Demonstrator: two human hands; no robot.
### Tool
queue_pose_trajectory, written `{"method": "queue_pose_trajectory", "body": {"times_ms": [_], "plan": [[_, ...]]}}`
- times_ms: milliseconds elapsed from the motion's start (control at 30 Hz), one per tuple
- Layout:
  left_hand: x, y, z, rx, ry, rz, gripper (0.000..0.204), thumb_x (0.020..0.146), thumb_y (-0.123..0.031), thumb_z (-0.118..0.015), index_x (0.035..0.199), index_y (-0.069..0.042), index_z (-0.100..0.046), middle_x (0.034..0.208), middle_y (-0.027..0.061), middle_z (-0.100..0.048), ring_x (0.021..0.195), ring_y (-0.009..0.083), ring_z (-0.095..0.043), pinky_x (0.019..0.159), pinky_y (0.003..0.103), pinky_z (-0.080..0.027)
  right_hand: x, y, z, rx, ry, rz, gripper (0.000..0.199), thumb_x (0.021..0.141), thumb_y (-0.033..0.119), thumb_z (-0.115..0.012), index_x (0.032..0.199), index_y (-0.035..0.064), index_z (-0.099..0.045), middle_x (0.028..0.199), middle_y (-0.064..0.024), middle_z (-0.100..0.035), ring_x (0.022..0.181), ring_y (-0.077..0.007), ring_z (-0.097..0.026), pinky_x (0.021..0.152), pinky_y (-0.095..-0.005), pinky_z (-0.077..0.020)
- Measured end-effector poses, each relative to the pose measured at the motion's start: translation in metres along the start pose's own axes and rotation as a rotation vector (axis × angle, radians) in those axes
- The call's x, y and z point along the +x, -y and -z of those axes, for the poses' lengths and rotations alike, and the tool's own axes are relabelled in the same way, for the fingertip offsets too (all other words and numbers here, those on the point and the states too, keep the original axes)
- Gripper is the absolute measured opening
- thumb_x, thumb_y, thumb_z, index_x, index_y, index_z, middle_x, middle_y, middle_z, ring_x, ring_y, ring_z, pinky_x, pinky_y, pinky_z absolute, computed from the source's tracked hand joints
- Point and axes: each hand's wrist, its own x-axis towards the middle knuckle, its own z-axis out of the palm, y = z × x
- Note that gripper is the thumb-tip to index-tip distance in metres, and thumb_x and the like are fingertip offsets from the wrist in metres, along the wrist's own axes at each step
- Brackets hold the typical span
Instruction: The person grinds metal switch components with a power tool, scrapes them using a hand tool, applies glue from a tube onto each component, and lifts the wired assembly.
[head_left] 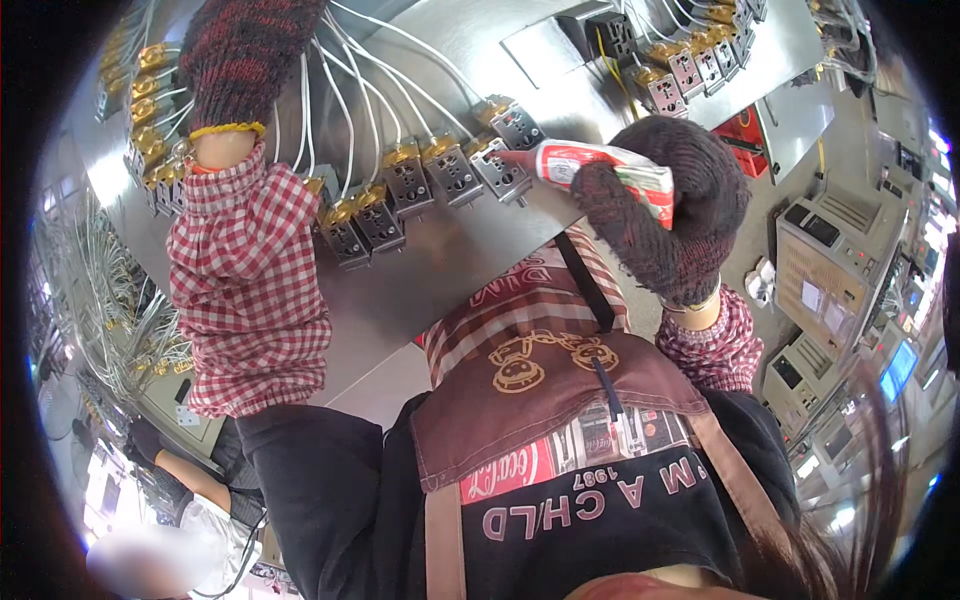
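A worker's right hand [670, 215], in a dark knit glove, grips a red-and-white squeeze tube [598, 168], its fingers wrapped tightly round the tube's body. The tube sits just right of centre in the view, its tapered nozzle aimed toward ten o'clock and touching, or nearly touching, one of the grey valve blocks [500, 172] mounted in a slanting row. Each block is capped with a brass fitting and fed by thin white wires [365, 95] that sweep up toward twelve o'clock. The left hand [245, 60], in a red-and-black knit glove with a yellow cuff band, reaches up at eleven o'clock and lies against the wires; whether its fingers hold anything cannot be told, as they run out of the view. Both forearms wear red-and-white checked sleeves. The blocks are fixed to a large sheet-metal panel [440, 265] of dull grey that fills the upper half of the view, with more brass-capped blocks at ten o'clock and one o'clock. At three o'clock stand beige machine cabinets [830, 270] with screens on a factory floor; at eight o'clock another person's gloved arm [165, 470] shows beside bundles of white wire.
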Motion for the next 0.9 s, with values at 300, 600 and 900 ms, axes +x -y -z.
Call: {"method": "queue_pose_trajectory", "body": {"times_ms": [300,600,900], "plan": [[0.003,-0.008,0.005,-0.155,0.097,0.009,0.055,0.086,-0.041,-0.069,0.124,-0.002,-0.058,0.103,0.0259,-0.069,0.096,0.0435,-0.066,0.084,0.048,-0.052,-0.014,-0.012,-0.018,0.202,0.069,0.135,0.026,0.079,0.014,-0.081,0.096,0.0022,-0.064,0.089,-0.0116,-0.064,0.081,-0.0206,-0.063,0.070,-0.0322,-0.0463],[0.009,-0.006,-0.001,-0.232,0.140,-0.027,0.059,0.086,-0.040,-0.070,0.125,0.002,-0.056,0.108,0.0275,-0.067,0.100,0.0441,-0.065,0.086,0.049,-0.051,-0.021,-0.015,-0.018,0.341,0.136,0.124,0.035,0.086,0.019,-0.074,0.114,0.0055,-0.056,0.109,-0.0105,-0.058,0.098,-0.0197,-0.057,0.085,-0.0325,-0.0415],[0.005,-0.026,0.006,-0.133,0.144,-0.004,0.066,0.085,-0.047,-0.067,0.129,0.000,-0.055,0.115,0.0282,-0.066,0.108,0.0455,-0.063,0.094,0.050,-0.049,-0.039,-0.026,-0.038,0.665,0.388,-0.111,0.046,0.093,0.024,-0.067,0.132,0.0088,-0.048,0.129,-0.0094,-0.052,0.116,-0.0188,-0.052,0.100,-0.0327,-0.0367]]}}
